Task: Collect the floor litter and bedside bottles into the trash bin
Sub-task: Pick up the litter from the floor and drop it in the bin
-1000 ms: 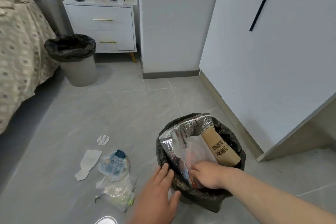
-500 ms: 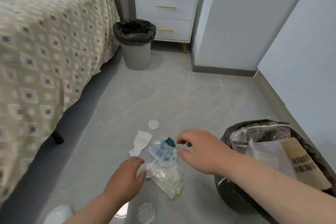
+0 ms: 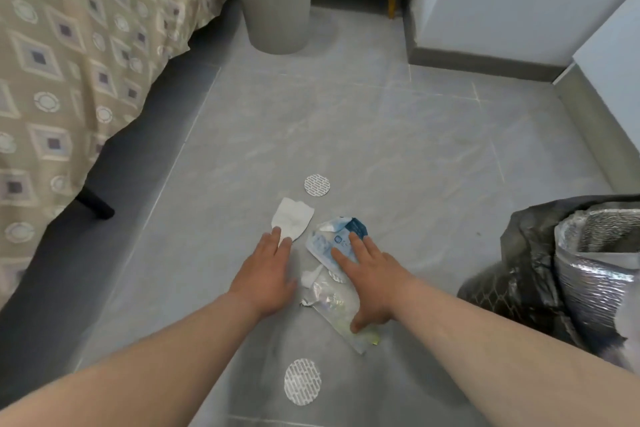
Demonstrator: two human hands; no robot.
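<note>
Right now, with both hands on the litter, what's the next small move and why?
Probably curl the right hand around the blue wrapper and clear packet: its fingers lie flat on them, gripping nothing, and the black-lined bin stands close on its right.

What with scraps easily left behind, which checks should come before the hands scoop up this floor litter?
1. Left hand on tissue: ok, fingertips touch its near edge.
2. Right hand on blue wrapper: ok, fingers spread over it, thumb on clear wrapper.
3. Grip closed: not ok, both hands lie flat.
4. Near bin within reach: likely ok, open at the right.
5. Far round seal and near round seal covered: not ok, both lie loose on the floor.
</note>
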